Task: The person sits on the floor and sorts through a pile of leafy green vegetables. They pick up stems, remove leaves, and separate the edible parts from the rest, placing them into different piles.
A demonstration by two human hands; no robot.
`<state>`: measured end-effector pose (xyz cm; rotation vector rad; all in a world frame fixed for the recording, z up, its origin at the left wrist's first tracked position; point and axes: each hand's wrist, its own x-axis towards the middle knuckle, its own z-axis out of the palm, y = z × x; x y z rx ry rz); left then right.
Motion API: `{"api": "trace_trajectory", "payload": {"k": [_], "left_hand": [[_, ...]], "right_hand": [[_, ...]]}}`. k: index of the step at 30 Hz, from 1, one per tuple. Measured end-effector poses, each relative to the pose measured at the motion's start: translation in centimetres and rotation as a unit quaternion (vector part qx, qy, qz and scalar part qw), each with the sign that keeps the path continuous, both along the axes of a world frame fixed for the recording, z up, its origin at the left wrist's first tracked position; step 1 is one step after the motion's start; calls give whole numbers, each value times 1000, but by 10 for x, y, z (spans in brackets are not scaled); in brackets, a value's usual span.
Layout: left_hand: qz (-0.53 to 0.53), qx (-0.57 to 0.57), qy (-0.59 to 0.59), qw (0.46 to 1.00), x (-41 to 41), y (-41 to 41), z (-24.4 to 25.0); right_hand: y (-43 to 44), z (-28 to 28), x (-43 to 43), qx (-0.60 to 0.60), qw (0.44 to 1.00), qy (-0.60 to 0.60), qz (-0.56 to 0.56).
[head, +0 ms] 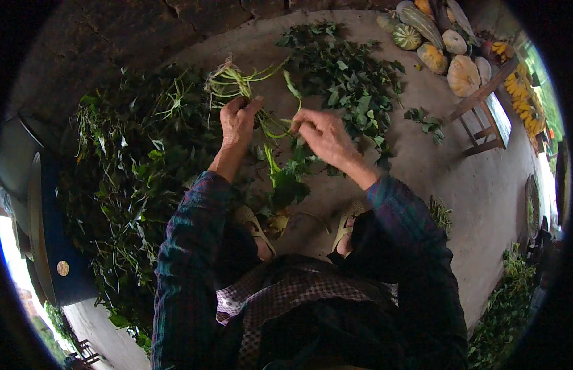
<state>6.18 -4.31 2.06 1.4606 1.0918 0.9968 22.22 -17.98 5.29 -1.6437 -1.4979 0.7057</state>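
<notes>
My left hand point(237, 124) grips a bunch of pale green stems point(240, 78) whose tangled, rooty-looking ends stick up above the fist. Below it, leafy stalks point(271, 162) hang towards the floor, ending in dark green leaves point(288, 187). To its right, my right hand point(324, 138) is slightly blurred, with fingers closed on a thin green stem point(293, 88). Whether that stem is still joined to the bunch cannot be made out. Under both hands, loose leaves lie on the concrete floor between my sandals point(344, 226).
A large heap of leafy vines point(143, 185) fills the left side. Another leaf pile point(346, 83) lies ahead. Pumpkins point(463, 76) and bananas point(522, 99) are at the upper right, near a wooden stool point(490, 122). More greens point(501, 296) lie at the lower right.
</notes>
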Motion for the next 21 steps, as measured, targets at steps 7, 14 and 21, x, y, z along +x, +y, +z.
{"api": "trace_trajectory", "payload": {"k": [7, 14, 21], "left_hand": [[60, -95, -65, 992, -2, -16, 24], [52, -108, -119, 986, -10, -2, 11], [123, -130, -229, 957, -23, 18, 27]], "right_hand": [[4, 13, 32, 45, 998, -8, -46], [8, -53, 20, 10, 950, -299, 94], [-10, -56, 46, 3, 945, -321, 61]]}}
